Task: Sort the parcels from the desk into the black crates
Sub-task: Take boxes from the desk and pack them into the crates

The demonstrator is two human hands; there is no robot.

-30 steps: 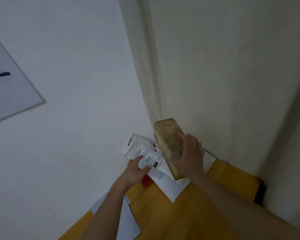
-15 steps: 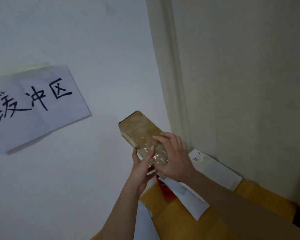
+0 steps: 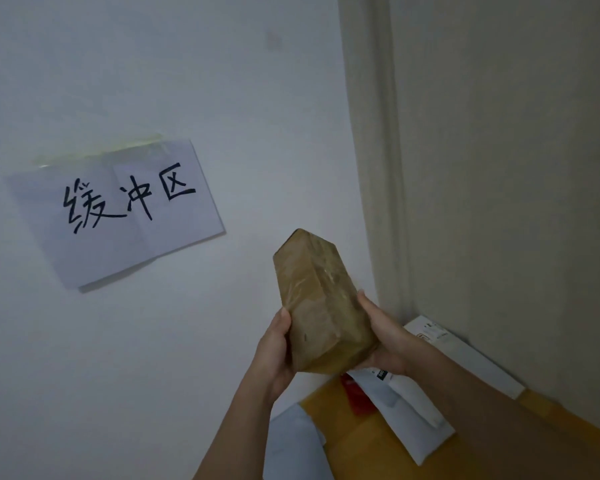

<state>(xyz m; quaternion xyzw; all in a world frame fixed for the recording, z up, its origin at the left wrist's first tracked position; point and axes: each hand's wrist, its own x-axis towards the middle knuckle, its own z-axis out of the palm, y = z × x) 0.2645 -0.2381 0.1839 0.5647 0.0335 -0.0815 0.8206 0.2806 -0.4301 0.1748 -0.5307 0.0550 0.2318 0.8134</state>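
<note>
Nearest to us, a pale grey parcel [image 3: 293, 445] lies at the near left edge of the yellow bench [image 3: 354, 441], partly hidden by our left forearm. Just beyond it, a small red packet [image 3: 355, 398] and a white mailer bag [image 3: 413, 417] rest on the bench surface, the mailer overlapping the packet's right side. A long white box [image 3: 465, 355] lies along the far right edge of the bench, against the beige wall [image 3: 516, 168]. Above these, we hold a brown tape-wrapped parcel [image 3: 321, 306] clear of the bench, tilted with its far end raised. Our left hand [image 3: 274, 355] supports its near left side, thumb laid up along the face; our right hand [image 3: 381, 337] cups the near right side, fingers curled beneath. Each grip is thus closed around the brown parcel. Farthest away, a paper sign [image 3: 118, 209] with handwritten black characters is taped to the white wall [image 3: 153, 64], up and left of the parcel.
</note>
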